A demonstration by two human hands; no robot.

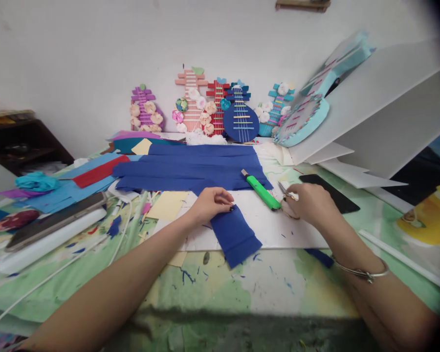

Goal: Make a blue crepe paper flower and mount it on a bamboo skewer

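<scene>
My left hand (210, 205) pinches the upper end of a short blue crepe paper piece (238, 237), which slants down over the front edge of a white board (278, 232). To the right, my right hand (311, 203) is closed around a small pair of scissors (285, 188); the fingers partly hide them. Between both hands lies a green utility knife (262, 191), its tip resting on long strips of blue crepe paper (190, 166). A pale yellow paper piece (168, 205) is left of my left hand.
Decorated lute-shaped crafts, one of them blue (241, 122), stand along the wall. White sheets (370, 117) lean at right, near a black tablet-like slab (332, 193) and a yellow cup (430, 215). At left are a phone (56, 220), a white cable (121, 239) and paper scraps.
</scene>
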